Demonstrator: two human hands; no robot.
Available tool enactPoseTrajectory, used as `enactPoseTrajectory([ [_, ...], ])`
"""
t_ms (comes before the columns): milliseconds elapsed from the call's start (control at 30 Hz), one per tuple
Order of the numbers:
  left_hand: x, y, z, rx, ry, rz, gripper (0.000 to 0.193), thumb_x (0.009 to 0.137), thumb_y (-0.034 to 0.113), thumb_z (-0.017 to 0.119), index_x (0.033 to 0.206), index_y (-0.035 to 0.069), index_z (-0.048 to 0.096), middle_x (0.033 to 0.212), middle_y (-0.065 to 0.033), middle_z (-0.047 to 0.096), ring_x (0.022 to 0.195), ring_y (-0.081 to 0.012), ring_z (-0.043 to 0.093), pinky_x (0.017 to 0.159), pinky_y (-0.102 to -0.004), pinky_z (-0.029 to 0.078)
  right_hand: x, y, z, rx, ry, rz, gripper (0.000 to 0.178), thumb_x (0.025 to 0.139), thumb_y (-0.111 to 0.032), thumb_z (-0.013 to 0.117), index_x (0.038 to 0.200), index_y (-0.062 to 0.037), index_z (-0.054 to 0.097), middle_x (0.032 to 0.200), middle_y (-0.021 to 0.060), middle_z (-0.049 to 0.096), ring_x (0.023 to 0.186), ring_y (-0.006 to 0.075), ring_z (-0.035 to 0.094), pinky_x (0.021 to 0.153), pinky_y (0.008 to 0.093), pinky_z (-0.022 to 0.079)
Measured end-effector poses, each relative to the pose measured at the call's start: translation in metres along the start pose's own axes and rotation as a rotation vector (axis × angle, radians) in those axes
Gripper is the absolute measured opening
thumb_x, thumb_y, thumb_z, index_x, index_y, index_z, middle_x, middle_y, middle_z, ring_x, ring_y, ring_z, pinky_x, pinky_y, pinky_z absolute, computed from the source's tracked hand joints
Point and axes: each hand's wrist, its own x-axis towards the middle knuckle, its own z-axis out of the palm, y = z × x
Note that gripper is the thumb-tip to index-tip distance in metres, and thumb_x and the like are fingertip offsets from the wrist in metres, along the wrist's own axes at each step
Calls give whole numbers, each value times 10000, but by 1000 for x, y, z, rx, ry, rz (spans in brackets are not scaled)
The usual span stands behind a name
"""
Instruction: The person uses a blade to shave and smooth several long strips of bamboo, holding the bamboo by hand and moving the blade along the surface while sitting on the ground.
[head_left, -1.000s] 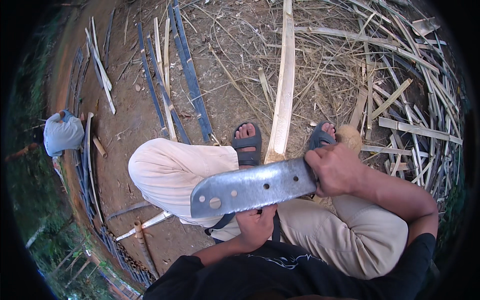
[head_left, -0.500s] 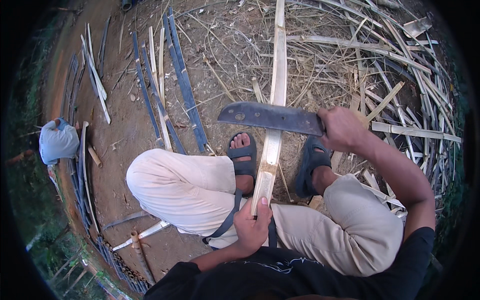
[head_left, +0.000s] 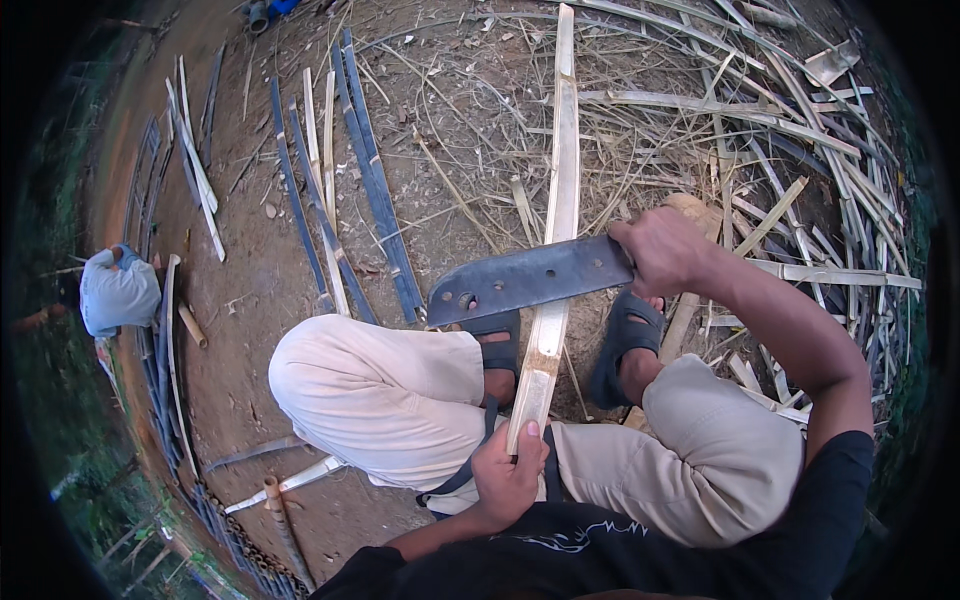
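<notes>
The left hand [head_left: 507,480] is clamping the near end of a pale bamboo strip [head_left: 562,170], which is extending forward between two dark sandals [head_left: 627,345]. The right hand [head_left: 668,250] is gripping a broad knife [head_left: 530,275], its fingers wrapping the hidden handle. The blade is crossing above the strip; contact cannot be determined. Dark strips [head_left: 375,180] are lying on the ground [head_left: 240,350] further left; a second person [head_left: 120,290] is bending beyond.

Soft, diffuse daylight | faint shadows | dark, warped fisheye rim | left foliage [head_left: 75,430] blurred
</notes>
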Motion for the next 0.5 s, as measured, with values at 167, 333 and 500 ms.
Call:
enactPoseTrajectory([
  [167,4,-3,-10,-125,-9,-150,282,1044,224,487,1058,-49,557,613,7,448,503,-38,389,450,-214,316,44,99,-8,-37,35,159,223,795,-169,584,770,31,678,691,227,663,644,378,672,661,448,557],
  [333,3,5,-16,-153,-17,-164,281,1050,241,471,1065,-34,530,622,-13,454,493,-45,386,446,-211,318,46,24,-16,-71,-33,88,188,692,-149,630,794,9,634,615,203,626,578,358,650,611,459,547],
  [500,3,1,-12,-103,-59,-180,266,1043,223,497,1021,-35,557,659,-6,497,528,-23,410,464,-198,321,67,103,-12,15,3,310,168,754,-163,610,743,-10,679,727,200,680,674,342,687,705,436,570],
])
